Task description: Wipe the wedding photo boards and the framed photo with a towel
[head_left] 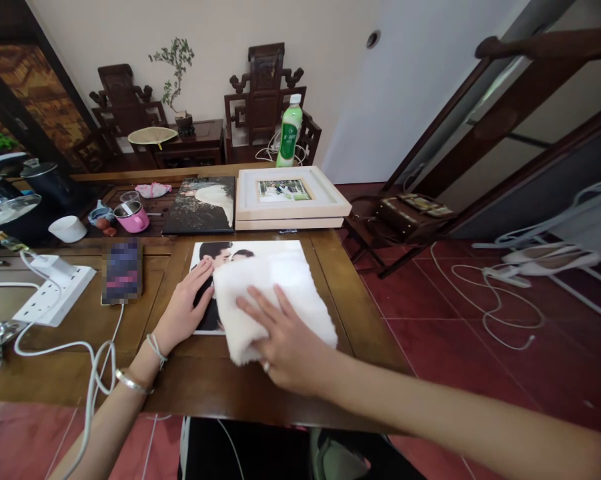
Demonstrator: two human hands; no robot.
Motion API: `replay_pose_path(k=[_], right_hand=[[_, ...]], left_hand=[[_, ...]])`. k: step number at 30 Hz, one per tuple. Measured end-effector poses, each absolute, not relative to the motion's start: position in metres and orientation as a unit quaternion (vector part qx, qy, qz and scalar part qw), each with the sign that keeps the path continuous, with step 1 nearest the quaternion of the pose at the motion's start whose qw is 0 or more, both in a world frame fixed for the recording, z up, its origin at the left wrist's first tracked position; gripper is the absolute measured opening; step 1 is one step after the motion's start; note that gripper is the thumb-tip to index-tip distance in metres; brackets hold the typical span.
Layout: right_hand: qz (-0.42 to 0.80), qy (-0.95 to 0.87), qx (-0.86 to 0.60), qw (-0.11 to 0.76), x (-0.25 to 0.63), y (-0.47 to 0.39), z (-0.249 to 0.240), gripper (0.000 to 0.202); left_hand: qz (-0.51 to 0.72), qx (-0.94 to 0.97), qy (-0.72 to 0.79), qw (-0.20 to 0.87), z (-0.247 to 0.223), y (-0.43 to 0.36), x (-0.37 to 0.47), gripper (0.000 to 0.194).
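Observation:
A flat photo panel [214,251] showing two people lies on the brown wooden table, partly covered by a folded white fluffy towel [304,297]. My left hand [184,305] rests on the panel's left side, fingers stretched out and lying flat. Across the towel is my right hand [297,350], its fingers spread over the top and the edge folded near the thumb. It presses the cloth onto the panel's right part. Behind the panel are a dark photo panel [193,203] and stacked light wooden frames [325,200], the top one holding a small picture.
To the left lie a phone [122,270] with its cable, a white power strip [55,297] and looping cords. A pink cup [131,217], a white cup [67,229] and a glass-lidded pot stand further back. A green bottle [289,132] rises behind the frames. The table [370,320] ends at right.

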State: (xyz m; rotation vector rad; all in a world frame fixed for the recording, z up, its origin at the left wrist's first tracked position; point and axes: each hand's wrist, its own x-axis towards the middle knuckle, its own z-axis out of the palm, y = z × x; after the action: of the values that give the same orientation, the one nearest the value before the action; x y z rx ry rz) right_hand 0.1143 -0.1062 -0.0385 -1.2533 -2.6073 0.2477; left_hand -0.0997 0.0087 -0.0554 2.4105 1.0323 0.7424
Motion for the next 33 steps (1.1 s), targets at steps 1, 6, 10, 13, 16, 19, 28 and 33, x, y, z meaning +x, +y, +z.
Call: replay_pose_path(k=[1,6,10,13,16,19,28,33], right_hand=[[0.083,-0.897,-0.416,0.124,0.110,-0.120,-0.040,0.018],[0.110,-0.899,-0.414,0.096,0.099,-0.137,-0.029,0.020],[0.134,-0.862,-0.489,0.028,0.107,-0.088,-0.015,0.035],[0.108,-0.839,-0.533,0.032,0.116,-0.045,-0.012,0.042],[0.085,-0.833,-0.543,0.058,0.122,-0.015,-0.012,0.040],[0.083,-0.836,-0.538,0.071,0.125,0.002,-0.011,0.034],[0.109,-0.857,-0.503,0.035,0.111,-0.066,-0.018,0.034],[0.084,-0.895,-0.427,0.094,0.101,-0.135,-0.028,0.018]], left_hand=[[0.266,0.866,0.370,0.208,-0.055,0.009,-0.100,0.048],[0.266,0.865,0.368,0.214,-0.055,0.009,-0.100,0.047],[0.264,0.867,0.367,0.209,-0.056,0.009,-0.101,0.048],[0.270,0.865,0.368,0.208,-0.057,0.009,-0.100,0.048],[0.274,0.863,0.369,0.209,-0.057,0.009,-0.100,0.047],[0.275,0.863,0.367,0.210,-0.057,0.008,-0.100,0.047],[0.276,0.865,0.363,0.210,-0.057,0.010,-0.101,0.047],[0.270,0.863,0.369,0.214,-0.056,0.008,-0.101,0.047]])
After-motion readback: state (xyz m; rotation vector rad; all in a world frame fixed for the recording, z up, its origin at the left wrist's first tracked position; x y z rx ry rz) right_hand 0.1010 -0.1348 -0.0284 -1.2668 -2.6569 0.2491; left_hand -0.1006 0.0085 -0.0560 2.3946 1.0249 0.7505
